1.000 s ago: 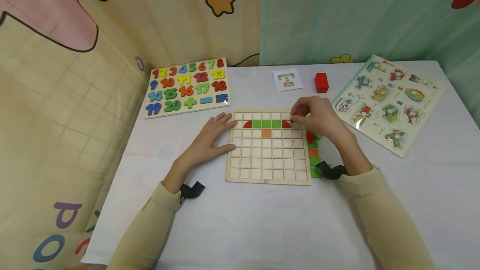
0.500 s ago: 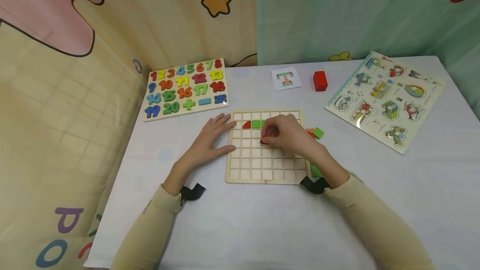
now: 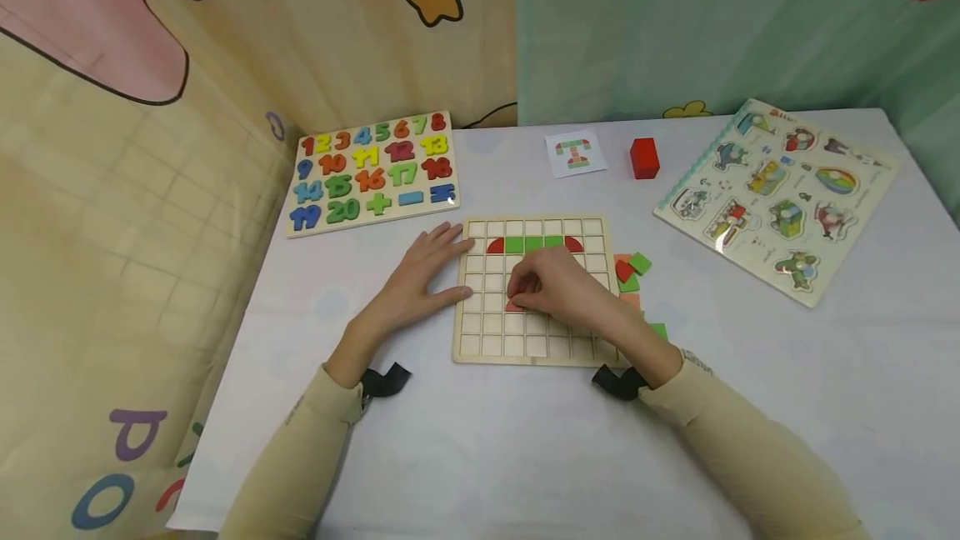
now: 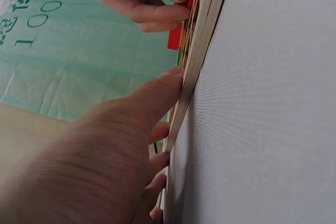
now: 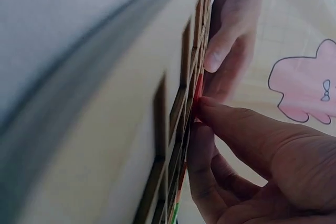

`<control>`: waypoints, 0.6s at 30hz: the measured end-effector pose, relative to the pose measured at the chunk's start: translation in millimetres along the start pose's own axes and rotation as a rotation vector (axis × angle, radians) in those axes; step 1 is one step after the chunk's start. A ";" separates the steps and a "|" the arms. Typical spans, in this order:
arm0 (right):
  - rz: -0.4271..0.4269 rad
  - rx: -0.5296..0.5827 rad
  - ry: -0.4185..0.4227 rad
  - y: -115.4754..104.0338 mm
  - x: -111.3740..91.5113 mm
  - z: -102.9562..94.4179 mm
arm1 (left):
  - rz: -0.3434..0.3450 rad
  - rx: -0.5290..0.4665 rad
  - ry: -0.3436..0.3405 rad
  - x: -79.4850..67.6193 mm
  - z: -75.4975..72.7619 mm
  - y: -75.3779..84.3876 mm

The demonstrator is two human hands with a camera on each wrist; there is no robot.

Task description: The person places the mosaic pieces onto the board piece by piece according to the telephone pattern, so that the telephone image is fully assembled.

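A square wooden grid board (image 3: 487,348) lies on the table. In its second row sit several green square tiles (image 3: 534,244) between two red rounded-corner tiles (image 3: 496,246). My left hand (image 3: 420,277) rests against the board's left edge, fingers spread and straight, the thumb touching the rim. Over the lower middle of the grid my right hand (image 3: 555,282) pinches a small red tile (image 3: 513,306) between thumb and fingers, down at the cells. The right wrist view shows the red tile (image 5: 198,90) at the thumb tip. My right hand covers the cells beneath it.
Loose green, red and orange tiles (image 3: 639,263) lie along the board's right side. Behind it are a pattern card (image 3: 576,154) and a red block (image 3: 643,158). A number puzzle (image 3: 375,169) stands back left, a picture puzzle (image 3: 780,198) back right.
My right hand has moved from the board's upper right to its lower middle, carrying a red tile and uncovering the top row's right end. My left hand has stayed put.
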State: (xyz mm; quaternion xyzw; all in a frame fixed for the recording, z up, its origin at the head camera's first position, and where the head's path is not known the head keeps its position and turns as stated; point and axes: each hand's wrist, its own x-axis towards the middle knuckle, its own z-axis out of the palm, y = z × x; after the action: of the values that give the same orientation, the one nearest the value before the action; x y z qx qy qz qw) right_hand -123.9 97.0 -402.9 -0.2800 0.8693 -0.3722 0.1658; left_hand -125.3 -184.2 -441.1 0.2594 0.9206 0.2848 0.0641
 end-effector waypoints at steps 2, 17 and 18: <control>-0.003 -0.009 0.001 -0.2 0.4 1.6 | -0.002 -0.002 0.001 -0.4 -0.2 -0.3; 0.113 -0.039 0.150 22.0 -23.8 -70.9 | -0.018 0.001 -0.007 1.5 0.0 1.0; 0.126 -0.038 0.163 26.1 -27.1 -76.8 | -0.018 0.001 -0.006 1.4 0.2 0.6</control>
State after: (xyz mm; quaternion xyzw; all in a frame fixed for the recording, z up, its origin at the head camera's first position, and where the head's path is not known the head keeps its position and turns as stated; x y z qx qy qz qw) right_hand -150.2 170.9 -368.7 -0.1967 0.9026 -0.3661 0.1121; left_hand -126.2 -182.9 -440.9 0.2521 0.9228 0.2832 0.0691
